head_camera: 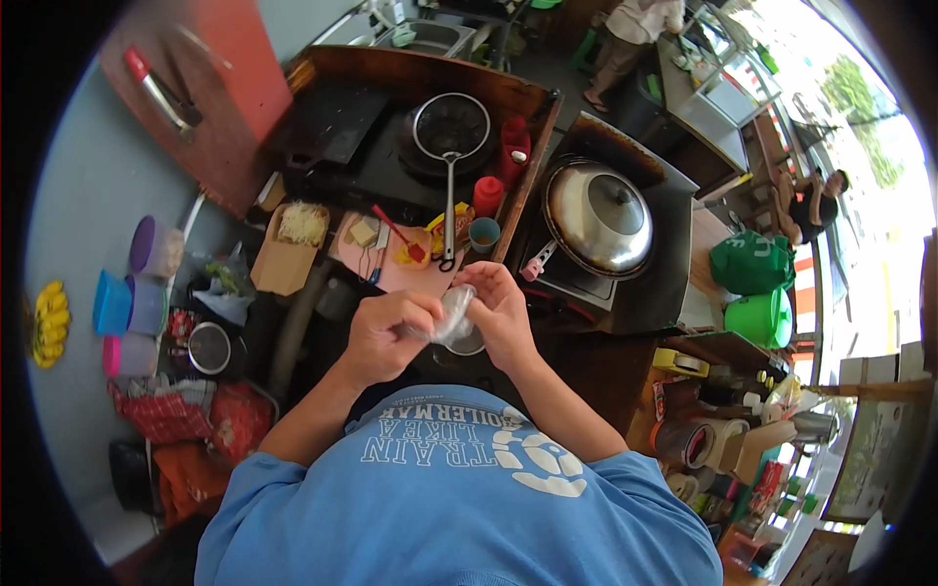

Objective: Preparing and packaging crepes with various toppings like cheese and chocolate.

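Note:
Both hands meet in front of my chest around a small clear plastic bag. My left hand pinches one side of it between thumb and fingers. On the other side my right hand grips it with the thumb, fingers curled. Just beyond lie a pink cutting board, a block of butter or cheese and a red-tipped utensil. An open cardboard box holds shredded pale food. A long-handled strainer rests over a dark pan, its handle reaching the board.
A lidded wok sits on a stove at right, its handle pointing towards me. Near the board stand a red squeeze bottle and a teal cup. Plastic containers line the left wall. Two other people are farther off at upper right.

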A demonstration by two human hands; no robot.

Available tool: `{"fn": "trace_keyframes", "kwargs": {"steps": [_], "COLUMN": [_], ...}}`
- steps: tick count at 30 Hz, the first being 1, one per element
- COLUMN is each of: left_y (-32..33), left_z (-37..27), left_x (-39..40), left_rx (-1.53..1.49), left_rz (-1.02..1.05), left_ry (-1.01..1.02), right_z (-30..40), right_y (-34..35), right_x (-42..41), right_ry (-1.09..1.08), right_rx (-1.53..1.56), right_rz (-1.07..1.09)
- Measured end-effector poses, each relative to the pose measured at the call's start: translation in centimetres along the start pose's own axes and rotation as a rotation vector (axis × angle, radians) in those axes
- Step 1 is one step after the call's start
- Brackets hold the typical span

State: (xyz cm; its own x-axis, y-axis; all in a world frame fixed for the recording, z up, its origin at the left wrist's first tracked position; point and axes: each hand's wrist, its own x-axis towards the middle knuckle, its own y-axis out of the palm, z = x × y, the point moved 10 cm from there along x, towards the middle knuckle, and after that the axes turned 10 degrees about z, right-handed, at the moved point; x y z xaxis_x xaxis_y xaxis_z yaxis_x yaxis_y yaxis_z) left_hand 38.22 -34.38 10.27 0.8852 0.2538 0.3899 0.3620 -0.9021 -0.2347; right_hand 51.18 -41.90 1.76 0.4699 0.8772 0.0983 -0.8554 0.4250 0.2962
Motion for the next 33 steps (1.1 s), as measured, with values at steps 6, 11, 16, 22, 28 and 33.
{"fn": "trace_keyframes", "kwargs": {"steps": [6, 11, 16, 22, 28, 33], "left_y": [-1.2, -2.7, -6.5, -2.9, 3.4, -0.5], "left_z": [-0.9, 7.0, 13.3, 28.8, 36.2, 37.3], "left_x": [5.8, 6.9, 14.5, 24.8, 28.2, 29.3], "left_rx": [0.111, 0.020, 0.120, 0.531, 0.835, 0.721], "left_rz": [0.339, 0.651, 0.460, 0.351, 0.478, 0.381], "left_ry": [0.155, -0.082, -0.022, -0.066, -0.174, -0.106], "right_z": [-2.3, -1.5, -1.1, 1.5, 11.3, 14.7], "right_y": [1.1, 1.8, 3.5, 7.5, 12.4, 15.5], "right_x": [-0.1, 1.5, -0.2, -6.3, -9.5, -9.3], "right_ry": [0.285, 0.121, 0.026, 0.291, 0.035, -0.157], "right_rx": [0.408, 0.033, -0.092, -0.134, -0.229, -0.168], "right_rz": [-0.095, -0.307, -0.521, -0.369, 0.004, 0.292]}}
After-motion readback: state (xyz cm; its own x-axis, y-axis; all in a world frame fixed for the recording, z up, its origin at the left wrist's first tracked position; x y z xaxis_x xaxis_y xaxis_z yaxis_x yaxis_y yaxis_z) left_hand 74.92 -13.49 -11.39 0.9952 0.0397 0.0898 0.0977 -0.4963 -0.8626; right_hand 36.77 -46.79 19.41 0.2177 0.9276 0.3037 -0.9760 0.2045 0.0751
